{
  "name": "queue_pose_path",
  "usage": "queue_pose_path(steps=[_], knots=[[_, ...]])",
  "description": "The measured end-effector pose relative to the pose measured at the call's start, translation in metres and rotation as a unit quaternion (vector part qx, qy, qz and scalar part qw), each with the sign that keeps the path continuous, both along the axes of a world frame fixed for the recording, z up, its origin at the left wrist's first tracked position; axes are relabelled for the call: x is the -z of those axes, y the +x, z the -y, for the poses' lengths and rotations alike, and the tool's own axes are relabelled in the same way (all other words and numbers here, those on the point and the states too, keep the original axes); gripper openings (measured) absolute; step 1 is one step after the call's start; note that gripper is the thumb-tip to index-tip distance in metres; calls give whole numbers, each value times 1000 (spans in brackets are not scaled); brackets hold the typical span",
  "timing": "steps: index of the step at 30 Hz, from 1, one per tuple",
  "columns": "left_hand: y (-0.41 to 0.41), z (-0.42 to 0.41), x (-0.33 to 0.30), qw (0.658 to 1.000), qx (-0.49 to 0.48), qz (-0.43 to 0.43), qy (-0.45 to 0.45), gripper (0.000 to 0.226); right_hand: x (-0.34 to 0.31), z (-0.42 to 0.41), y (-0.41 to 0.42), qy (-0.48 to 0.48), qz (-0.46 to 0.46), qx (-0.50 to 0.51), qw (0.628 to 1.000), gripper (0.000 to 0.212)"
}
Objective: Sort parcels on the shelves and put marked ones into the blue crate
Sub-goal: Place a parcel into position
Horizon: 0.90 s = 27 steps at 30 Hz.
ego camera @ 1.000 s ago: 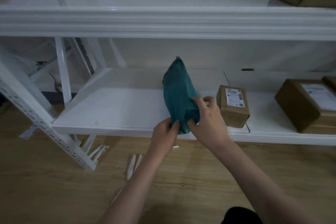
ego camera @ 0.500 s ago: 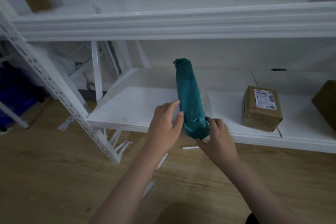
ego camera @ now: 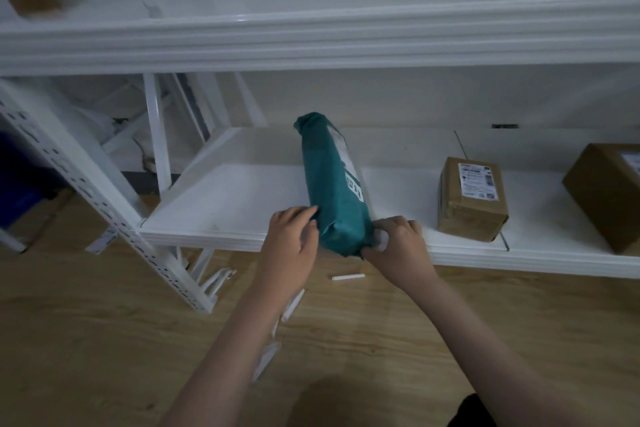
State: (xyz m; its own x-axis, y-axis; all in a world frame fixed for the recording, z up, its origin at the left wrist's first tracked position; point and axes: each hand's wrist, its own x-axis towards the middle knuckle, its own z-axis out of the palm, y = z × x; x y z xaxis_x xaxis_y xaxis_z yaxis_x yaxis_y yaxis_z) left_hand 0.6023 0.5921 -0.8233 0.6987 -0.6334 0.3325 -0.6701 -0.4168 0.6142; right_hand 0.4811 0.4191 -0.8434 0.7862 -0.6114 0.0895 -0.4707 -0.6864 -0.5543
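A long teal soft parcel (ego camera: 329,184) stands tilted on the lower white shelf (ego camera: 225,204), its near end at the shelf's front edge. A white label with handwriting shows on its right side. My left hand (ego camera: 292,246) holds the parcel's near end from the left, fingers curled against it. On the other side, my right hand (ego camera: 398,246) pinches the bottom right corner. At the far left edge, something dark blue (ego camera: 20,184) sits on the floor behind the rack post; I cannot tell whether it is the crate.
A small cardboard box (ego camera: 471,198) with a printed label stands on the same shelf to the right, and a larger box (ego camera: 606,194) beyond it. More boxes sit on the upper shelf (ego camera: 311,42) at both ends. White strips (ego camera: 348,277) lie on the wooden floor.
The parcel has been turned so that its white handwritten label now faces up and right. My right hand has shifted from its bottom end to the lower right corner. The view has swung slightly.
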Motion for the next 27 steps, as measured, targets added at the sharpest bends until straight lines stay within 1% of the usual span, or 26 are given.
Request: queue_pose_path(steps=[2,4,6,8,10,12,14,15,16,17,19,20,23,25,27], knots=[[9,-13,7,997,-8,-66,-29,38,-6,-5,6,15,10,-26,999,50],[14,-23,8,994,-15,-103,-42,46,-12,-15,12,26,20,-51,998,59],[16,-28,6,989,-4,-143,-31,54,-16,-22,18,30,2,-73,997,73],[22,-30,5,986,20,-168,0,67,-23,-27,25,33,-42,-99,994,86],[30,-29,4,988,26,-148,29,75,-32,-27,37,45,-76,-121,989,91],[38,-26,0,991,22,-121,59,78,-36,-24,52,57,-86,-127,987,102],[43,-23,-3,989,16,-129,72,82,-30,-13,66,42,-92,-139,985,110],[45,-21,-3,988,13,-139,70,83,-28,-10,71,37,-90,-148,984,109],[47,-19,-4,987,13,-144,67,84,-28,-9,74,31,-92,-159,983,105],[48,-17,-4,988,17,-141,62,84,-29,-10,75,19,-98,-169,981,96],[47,-12,-4,992,24,-108,61,80,-28,-13,73,-10,-108,-183,977,74],[46,-10,-5,994,26,-86,61,77,-28,-15,71,-21,-105,-184,977,68],[41,-7,-11,998,34,-34,41,70,-32,-17,58,-49,-56,-172,982,66],[38,-4,-18,999,44,-2,29,67,-45,-17,48,-68,-9,-171,983,75],[34,-2,-26,998,57,34,7,70,-59,-14,36,-79,26,-154,985,87]])
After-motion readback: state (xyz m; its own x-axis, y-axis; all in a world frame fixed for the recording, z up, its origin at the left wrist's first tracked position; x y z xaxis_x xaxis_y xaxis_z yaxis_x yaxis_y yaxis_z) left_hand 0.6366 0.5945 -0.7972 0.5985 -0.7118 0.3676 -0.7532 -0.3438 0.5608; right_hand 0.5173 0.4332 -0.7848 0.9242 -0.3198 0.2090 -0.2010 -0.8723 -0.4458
